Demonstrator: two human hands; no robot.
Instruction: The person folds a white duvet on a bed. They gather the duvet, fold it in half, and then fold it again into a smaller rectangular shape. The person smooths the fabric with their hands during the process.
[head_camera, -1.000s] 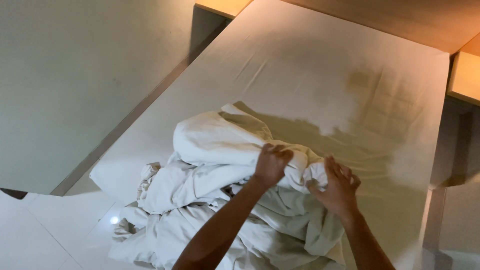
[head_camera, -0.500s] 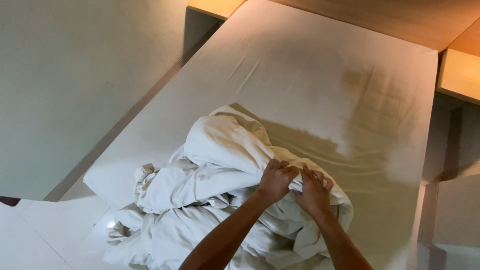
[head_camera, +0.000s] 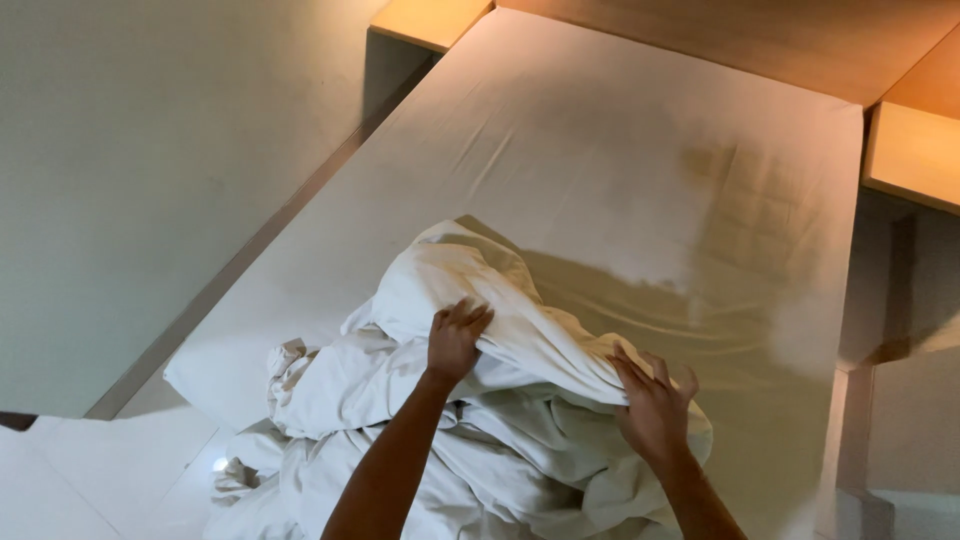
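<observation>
Both hands work on a heap of white bedding (head_camera: 500, 440) at the near end of the bed (head_camera: 620, 150). The left hand (head_camera: 455, 340) closes its grip on the upper fold of the bedding, fingers curled over its edge. The right hand (head_camera: 655, 410) pinches the same fold further right, fingers spread and pressing into the cloth. The fold is lifted between them into a rounded hump above the rest of the crumpled pile, part of which spills over the bed's near edge toward the floor (head_camera: 80, 480). The mattress beyond lies flat under a fitted sheet, with wooden side tables (head_camera: 915, 150) at its far corners.
</observation>
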